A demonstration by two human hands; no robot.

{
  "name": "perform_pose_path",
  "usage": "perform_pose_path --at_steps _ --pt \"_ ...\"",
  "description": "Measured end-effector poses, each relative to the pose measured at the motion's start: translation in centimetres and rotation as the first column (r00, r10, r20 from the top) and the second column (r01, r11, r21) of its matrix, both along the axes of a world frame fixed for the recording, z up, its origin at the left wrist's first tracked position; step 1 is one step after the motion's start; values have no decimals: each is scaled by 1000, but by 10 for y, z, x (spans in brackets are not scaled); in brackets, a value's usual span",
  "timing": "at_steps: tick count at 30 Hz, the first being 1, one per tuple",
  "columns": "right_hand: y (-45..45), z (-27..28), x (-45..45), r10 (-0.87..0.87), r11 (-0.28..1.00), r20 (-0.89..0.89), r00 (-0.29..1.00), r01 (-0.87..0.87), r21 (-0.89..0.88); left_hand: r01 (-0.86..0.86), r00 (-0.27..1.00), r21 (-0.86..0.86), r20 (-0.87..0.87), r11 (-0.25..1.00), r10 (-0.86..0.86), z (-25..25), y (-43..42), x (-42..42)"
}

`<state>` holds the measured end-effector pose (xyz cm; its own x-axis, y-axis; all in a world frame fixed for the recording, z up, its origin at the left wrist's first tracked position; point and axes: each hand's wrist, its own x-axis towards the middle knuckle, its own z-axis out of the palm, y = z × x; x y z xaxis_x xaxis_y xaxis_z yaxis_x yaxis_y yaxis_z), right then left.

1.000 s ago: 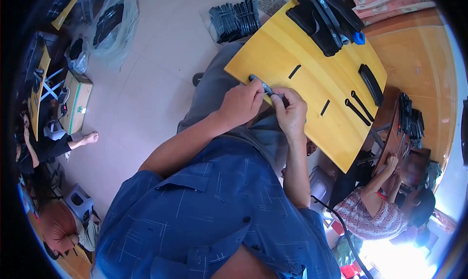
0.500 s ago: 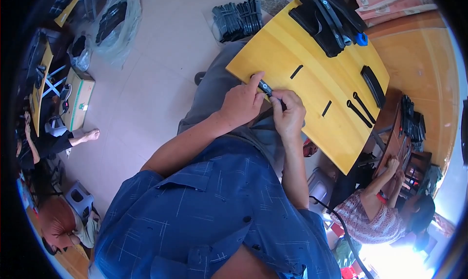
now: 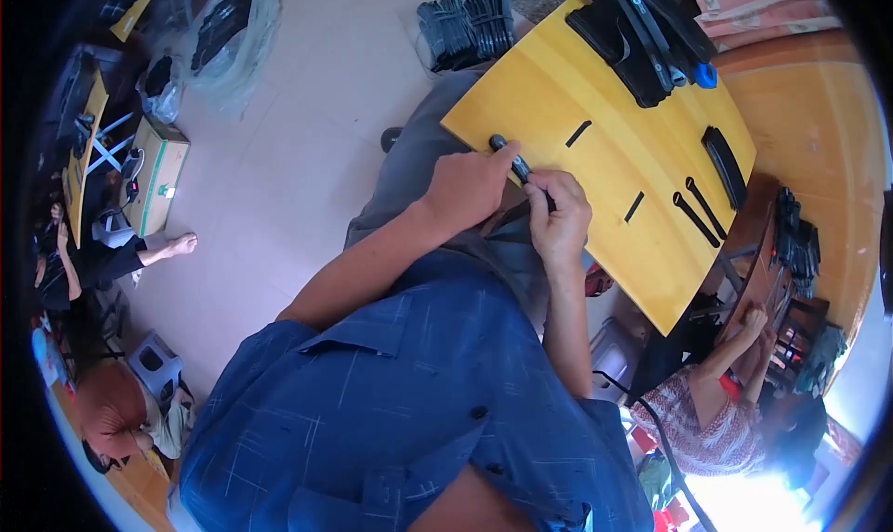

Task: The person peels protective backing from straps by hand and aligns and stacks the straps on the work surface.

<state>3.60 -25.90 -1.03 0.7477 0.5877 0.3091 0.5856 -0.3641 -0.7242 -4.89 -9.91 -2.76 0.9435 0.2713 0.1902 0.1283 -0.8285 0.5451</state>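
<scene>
At the near edge of the yellow tabletop (image 3: 614, 151), both my hands hold a dark strap-like piece (image 3: 520, 166) with a rounded end and small pale marking. The fingers of my left hand (image 3: 470, 188) press on it just below that rounded end. My right hand (image 3: 561, 206) pinches its lower part, and the fingers hide the rest. Farther in lie a short black strip (image 3: 579, 133) and another short strip (image 3: 634, 206). Two narrow black straps with looped ends (image 3: 696, 219) rest beside a thicker black bundle (image 3: 725, 168).
A pile of black straps and cloth (image 3: 642, 39) covers the table's far end. Tied black bundles (image 3: 465, 30) lie on the floor beyond. A co-worker in a patterned top (image 3: 702, 420) sits at right, near a black cable (image 3: 665, 448). A cardboard box (image 3: 153, 183) and other people are at left.
My left fingers have shifted down from the tip of the dark piece, so its rounded end now shows. My right hand keeps its pinch. The whole view has moved slightly.
</scene>
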Motion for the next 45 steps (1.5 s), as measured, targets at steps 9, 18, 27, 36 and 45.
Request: perform_pose_path --at_steps 9,18,27,36,45 --pt "0 -2 2 9 1000 2 1000 -9 19 -100 991 -77 -99 992 93 18 6 3" --pt "-1 -1 3 18 1000 -15 1000 -17 24 -134 981 -170 117 976 155 -6 19 4" --pt "-2 -2 4 32 999 -4 999 -31 34 -23 993 -338 98 941 60 -5 45 13" --pt "-3 8 14 88 994 -90 992 -93 -51 112 994 -385 36 916 -107 -1 63 17" --pt "42 15 16 112 984 24 993 -107 -139 83 997 -298 18 951 -82 -1 58 14"
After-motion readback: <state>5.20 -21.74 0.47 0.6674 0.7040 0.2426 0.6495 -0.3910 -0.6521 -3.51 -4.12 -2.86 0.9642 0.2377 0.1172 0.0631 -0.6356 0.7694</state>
